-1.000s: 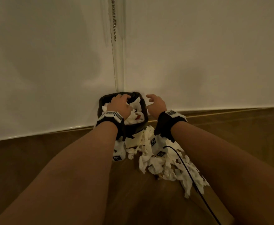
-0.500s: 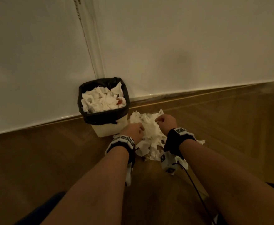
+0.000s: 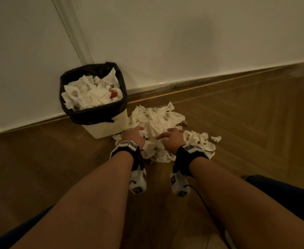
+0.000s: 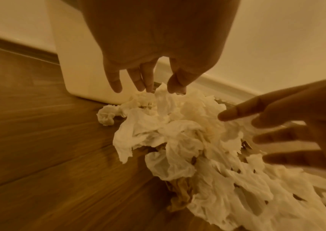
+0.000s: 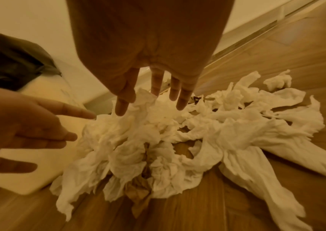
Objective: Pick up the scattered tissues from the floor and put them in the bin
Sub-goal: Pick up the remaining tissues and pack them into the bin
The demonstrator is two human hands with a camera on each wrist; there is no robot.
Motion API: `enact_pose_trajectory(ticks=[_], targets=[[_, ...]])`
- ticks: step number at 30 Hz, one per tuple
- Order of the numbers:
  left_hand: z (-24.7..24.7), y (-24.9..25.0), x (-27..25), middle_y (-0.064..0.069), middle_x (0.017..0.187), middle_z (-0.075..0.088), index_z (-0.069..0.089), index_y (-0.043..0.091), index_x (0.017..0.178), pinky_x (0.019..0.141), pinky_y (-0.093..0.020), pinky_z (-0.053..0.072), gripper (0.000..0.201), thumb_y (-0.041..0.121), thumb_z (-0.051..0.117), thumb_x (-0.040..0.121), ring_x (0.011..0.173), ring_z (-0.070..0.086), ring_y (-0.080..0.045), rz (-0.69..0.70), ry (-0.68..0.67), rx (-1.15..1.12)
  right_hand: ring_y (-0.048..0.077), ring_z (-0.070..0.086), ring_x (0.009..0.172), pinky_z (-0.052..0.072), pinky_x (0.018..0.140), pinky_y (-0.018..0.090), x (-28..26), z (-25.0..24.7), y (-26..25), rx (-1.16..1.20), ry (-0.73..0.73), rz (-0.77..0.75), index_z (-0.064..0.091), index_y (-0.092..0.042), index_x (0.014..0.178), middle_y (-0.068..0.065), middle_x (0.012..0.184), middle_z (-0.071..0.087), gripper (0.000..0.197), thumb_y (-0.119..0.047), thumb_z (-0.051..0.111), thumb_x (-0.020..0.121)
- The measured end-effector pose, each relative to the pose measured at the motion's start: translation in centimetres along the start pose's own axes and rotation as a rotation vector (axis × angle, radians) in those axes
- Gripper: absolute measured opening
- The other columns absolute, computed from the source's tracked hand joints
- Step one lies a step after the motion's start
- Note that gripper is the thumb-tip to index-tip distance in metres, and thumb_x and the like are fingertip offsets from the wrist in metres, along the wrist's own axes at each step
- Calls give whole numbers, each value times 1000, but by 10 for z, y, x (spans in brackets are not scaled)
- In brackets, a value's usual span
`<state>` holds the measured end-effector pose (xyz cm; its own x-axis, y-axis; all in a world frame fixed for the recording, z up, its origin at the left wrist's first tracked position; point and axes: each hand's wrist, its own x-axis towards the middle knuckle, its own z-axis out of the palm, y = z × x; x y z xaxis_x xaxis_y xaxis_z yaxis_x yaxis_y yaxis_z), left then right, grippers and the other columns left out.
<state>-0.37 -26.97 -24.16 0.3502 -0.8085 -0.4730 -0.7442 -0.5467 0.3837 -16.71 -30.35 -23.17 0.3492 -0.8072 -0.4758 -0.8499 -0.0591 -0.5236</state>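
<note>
**Q:** Against the white wall (image 3: pixel 183 42) on the left, what stands there?

**A:** A small square cream plastic bin (image 3: pixel 104 126) lined with a black plastic bag (image 3: pixel 93 115), set on brown wood-plank floor (image 3: pixel 39 159). From the head camera it appears heaped to the rim with crumpled white tissues (image 3: pixel 92 95), with a red scrap among them. The wrist cameras show only its smooth cream side, not what is inside.

**Q:** And just right of it?

**A:** A loose pile of torn, crinkled white tissue (image 3: pixel 158 119) lies on the floor, its left edge touching the bin's base. One small wad (image 3: pixel 216 138) sits apart at the far right.

**Q:** Where are the hands?

**A:** Both are at the pile's near edge. The left hand (image 3: pixel 134 134) hangs palm down with fingers spread and extended, gripping nothing; the left wrist camera shows its fingertips (image 4: pixel 148 87) just meeting a raised peak of tissue. The right hand (image 3: pixel 172 139) is likewise spread and loose, holding nothing, fingertips (image 5: pixel 182 103) at the top of the heap.

**Q:** Anything only the wrist cameras reveal?

**A:** Brownish crumpled paper (image 5: pixel 138 189) tucked under the white tissue.
</note>
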Motion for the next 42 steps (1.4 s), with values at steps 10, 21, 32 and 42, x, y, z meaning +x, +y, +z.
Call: enact_pose_trajectory(ticks=[10, 21, 32, 42], targets=[[16, 6, 8, -8, 140, 48, 54, 23, 128, 99, -36, 42, 34, 21, 49, 94, 125, 47, -28, -15, 62, -86, 27, 53, 117, 44, 98, 35, 5, 1, 10, 97, 80, -33, 57, -14, 130, 11, 131, 52, 37, -19, 53, 93], [10, 0, 7, -8, 144, 42, 38, 20, 142, 107, -40, 38, 48, 10, 46, 95, 130, 42, -30, -142, 41, -637, 27, 57, 86, 51, 69, 34, 6, -13, 14, 1446, 229, 388, 50, -8, 128, 14, 116, 51, 39, -6, 59, 90], [8, -1, 6, -10, 137, 50, 33, 26, 141, 48, -10, 45, 43, 34, 21, 101, 122, 54, -23, -346, -29, -1100, 24, 53, 74, 57, 67, 40, -3, 0, 18, 1716, 107, 509, 46, -12, 123, 12, 110, 49, 31, -20, 55, 95], [13, 5, 0, -7, 71, 54, 52, 15, 111, 62, -28, 42, 31, 40, 46, 96, 53, 43, -19, -467, -239, -1093, 21, 47, 63, 43, 35, 15, -5, 4, 17, 1516, 82, 474, 52, -10, 126, 17, 116, 48, 41, 4, 25, 99]])
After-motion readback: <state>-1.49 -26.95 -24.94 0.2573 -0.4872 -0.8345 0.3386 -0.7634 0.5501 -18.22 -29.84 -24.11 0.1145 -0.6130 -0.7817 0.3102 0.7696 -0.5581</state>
